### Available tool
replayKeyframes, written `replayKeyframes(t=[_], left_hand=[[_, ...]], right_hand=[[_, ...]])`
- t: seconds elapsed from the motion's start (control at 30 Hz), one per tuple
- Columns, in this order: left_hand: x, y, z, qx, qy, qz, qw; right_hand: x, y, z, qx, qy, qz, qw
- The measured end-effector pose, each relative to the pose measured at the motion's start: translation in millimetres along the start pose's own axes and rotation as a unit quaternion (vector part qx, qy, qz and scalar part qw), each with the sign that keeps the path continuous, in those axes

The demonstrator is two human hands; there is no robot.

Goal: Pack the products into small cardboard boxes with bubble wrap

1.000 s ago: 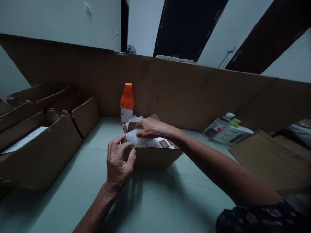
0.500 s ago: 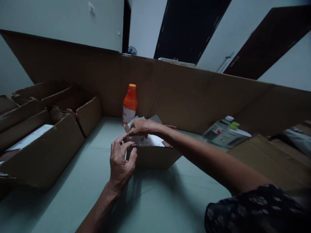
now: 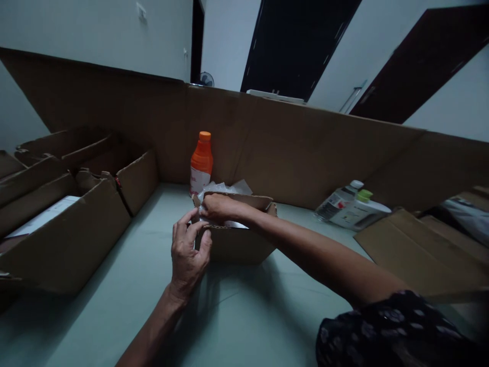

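Note:
A small open cardboard box (image 3: pixel 237 247) stands on the pale green surface in front of me. My left hand (image 3: pixel 189 247) grips its near left corner, thumb on the front wall and fingers over the left end. Down inside the box reaches my right hand (image 3: pixel 219 208), at the left end; its fingers are hidden. White paper (image 3: pixel 235 224) shows beneath the right wrist. Clear crinkled plastic (image 3: pixel 217 188) sticks up along the far wall. Behind the box stands an orange bottle (image 3: pixel 201 162) with a white label.
Larger open cardboard boxes (image 3: pixel 95 224) line the left side, one with white paper (image 3: pixel 46 216) in it. At the right, a clear bottle (image 3: pixel 338 201) and a white bottle with a green cap (image 3: pixel 357 211) lie near folded cardboard (image 3: pixel 416 250). A tall cardboard wall (image 3: pixel 305 148) runs behind.
My right hand has sunk lower into the box, and more of the box's far wall shows. Less of the white paper is visible. My left hand stays at the corner.

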State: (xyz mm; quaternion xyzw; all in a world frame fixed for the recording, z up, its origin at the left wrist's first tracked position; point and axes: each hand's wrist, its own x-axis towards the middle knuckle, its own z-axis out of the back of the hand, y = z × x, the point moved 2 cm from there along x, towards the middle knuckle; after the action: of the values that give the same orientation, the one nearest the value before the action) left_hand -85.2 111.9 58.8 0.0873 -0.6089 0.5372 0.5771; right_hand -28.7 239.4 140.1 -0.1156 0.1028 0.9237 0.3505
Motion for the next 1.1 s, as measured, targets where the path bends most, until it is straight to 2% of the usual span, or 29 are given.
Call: replayKeyframes(t=[0.1, 0.17, 0.23, 0.27, 0.3, 0.37, 0.47, 0.5, 0.53, 0.57, 0.67, 0.73, 0.8, 0.87, 0.97, 1.1], left_hand=[[1.1, -2.3, -0.8, -0.004, 0.004, -0.009, 1.0], [1.1, -3.6, 1.5, -0.005, 0.008, -0.008, 1.0], [-0.4, -2.8, 7.0, -0.008, 0.003, 0.013, 1.0], [-2.0, -1.2, 10.6, -0.011, -0.003, 0.03, 0.999], [-4.2, 1.4, 14.4, -0.016, -0.008, 0.051, 0.999], [-10.6, 9.2, 21.5, -0.035, -0.008, 0.102, 0.994], [-25.1, 24.8, 26.1, -0.081, 0.026, 0.212, 0.974], [-30.7, 29.4, 25.5, -0.097, 0.041, 0.249, 0.963], [-36.1, 33.0, 24.0, -0.112, 0.056, 0.281, 0.952], [-41.0, 35.5, 21.8, -0.125, 0.07, 0.304, 0.942], [-48.8, 38.3, 12.8, -0.172, 0.097, 0.338, 0.92], [-45.9, 39.3, 6.3, -0.199, 0.113, 0.348, 0.909], [-36.4, 39.8, -0.1, -0.199, 0.118, 0.354, 0.906], [-23.3, 36.0, -8.0, -0.184, 0.109, 0.349, 0.912], [-11.4, 15.1, -26.0, -0.204, 0.111, 0.329, 0.915], [-30.6, -27.4, -40.9, -0.26, 0.192, 0.297, 0.898]], right_hand=[[3.3, 1.9, 1.3, 0.009, 0.002, 0.023, 1.0], [-5.2, -0.8, 4.8, 0.022, 0.005, 0.033, 0.999], [-28.9, -8.7, 10.0, 0.066, -0.056, 0.054, 0.995], [-47.2, -15.7, 11.7, 0.102, -0.117, 0.063, 0.986], [-69.4, -25.0, 11.5, 0.146, -0.197, 0.07, 0.967], [-121.3, -50.6, 0.6, 0.222, -0.357, 0.042, 0.906], [-193.5, -91.8, -44.2, 0.277, -0.54, -0.047, 0.793], [-209.5, -102.6, -64.2, 0.289, -0.569, -0.09, 0.765], [-219.1, -110.3, -84.5, 0.299, -0.574, -0.125, 0.752], [-221.9, -114.6, -103.6, 0.313, -0.558, -0.148, 0.755], [-195.5, -109.6, -143.6, 0.37, -0.453, -0.14, 0.799], [-163.7, -99.0, -150.3, 0.402, -0.414, -0.115, 0.809], [-136.8, -91.1, -144.3, 0.409, -0.406, -0.115, 0.809], [-126.0, -90.1, -134.1, 0.403, -0.406, -0.134, 0.809], [-149.2, -100.6, -127.2, 0.41, -0.411, -0.161, 0.798], [-222.7, -109.7, -142.2, 0.38, -0.452, -0.229, 0.774]])
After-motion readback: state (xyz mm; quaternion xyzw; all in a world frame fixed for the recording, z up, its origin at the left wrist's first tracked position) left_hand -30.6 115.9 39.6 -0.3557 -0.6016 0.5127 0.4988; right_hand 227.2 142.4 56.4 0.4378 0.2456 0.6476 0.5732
